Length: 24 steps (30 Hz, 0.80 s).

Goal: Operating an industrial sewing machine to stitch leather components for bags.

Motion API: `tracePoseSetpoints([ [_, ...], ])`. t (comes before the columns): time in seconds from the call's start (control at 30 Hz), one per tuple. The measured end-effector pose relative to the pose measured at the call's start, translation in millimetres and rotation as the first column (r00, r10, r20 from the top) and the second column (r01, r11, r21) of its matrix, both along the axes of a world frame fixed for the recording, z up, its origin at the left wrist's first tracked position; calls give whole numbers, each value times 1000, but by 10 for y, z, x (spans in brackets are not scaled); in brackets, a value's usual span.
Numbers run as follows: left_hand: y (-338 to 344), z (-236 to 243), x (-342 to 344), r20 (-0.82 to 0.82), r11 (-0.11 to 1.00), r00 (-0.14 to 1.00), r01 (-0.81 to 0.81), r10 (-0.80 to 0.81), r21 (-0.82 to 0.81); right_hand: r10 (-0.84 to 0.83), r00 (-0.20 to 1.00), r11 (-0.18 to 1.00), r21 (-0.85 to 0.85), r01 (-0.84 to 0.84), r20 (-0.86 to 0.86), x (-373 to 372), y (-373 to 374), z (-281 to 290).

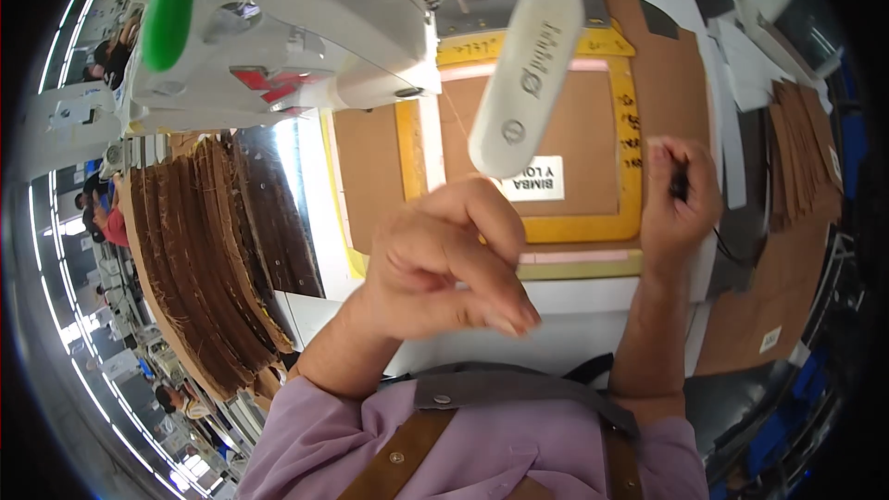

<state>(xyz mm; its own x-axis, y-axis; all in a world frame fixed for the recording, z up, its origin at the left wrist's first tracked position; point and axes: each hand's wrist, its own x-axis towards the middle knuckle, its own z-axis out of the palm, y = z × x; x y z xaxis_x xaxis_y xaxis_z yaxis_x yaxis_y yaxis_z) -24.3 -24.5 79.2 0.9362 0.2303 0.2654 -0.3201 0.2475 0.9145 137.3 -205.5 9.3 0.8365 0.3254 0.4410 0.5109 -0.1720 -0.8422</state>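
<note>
My left hand is raised in front of a yellow template frame, its thumb and fingertips pinched together; what they hold, if anything, is too small to make out. A fine thread hangs from the white sewing machine toward it. My right hand is closed around a small black object at the frame's right side, with a black cord below. Brown material with a white label lies inside the frame. A long white paddle-shaped part overhangs the frame.
Stacked brown pieces with frayed edges stand at the left. More brown pieces and a brown sheet lie at the right. A green handle is on the machine. Co-workers are visible in the far left background.
</note>
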Motion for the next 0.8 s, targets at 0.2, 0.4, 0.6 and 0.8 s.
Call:
tracePoseSetpoints([
  [0.2, -136, 77, 66, 145, 997, 989, 51, -42, -54, 36, 998, 990, -136, -28, 59, 5, -38, -70],
  [0.4, -87, -170, 183, 559, 991, 820, 134, -121, 19, 2, 1000, 984, -180, -5, -18, -17, -49, -43],
  [0.6, -253, -115, 69, 462, 980, 882, 0, 94, -200, -12, 997, 988, -157, 0, -72, -58, -48, -33],
  [0.8, -257, -82, 1, 502, 984, 861, 13, 80, -178, -5, 997, 990, -141, -6, -75, -65, -71, -80],
])
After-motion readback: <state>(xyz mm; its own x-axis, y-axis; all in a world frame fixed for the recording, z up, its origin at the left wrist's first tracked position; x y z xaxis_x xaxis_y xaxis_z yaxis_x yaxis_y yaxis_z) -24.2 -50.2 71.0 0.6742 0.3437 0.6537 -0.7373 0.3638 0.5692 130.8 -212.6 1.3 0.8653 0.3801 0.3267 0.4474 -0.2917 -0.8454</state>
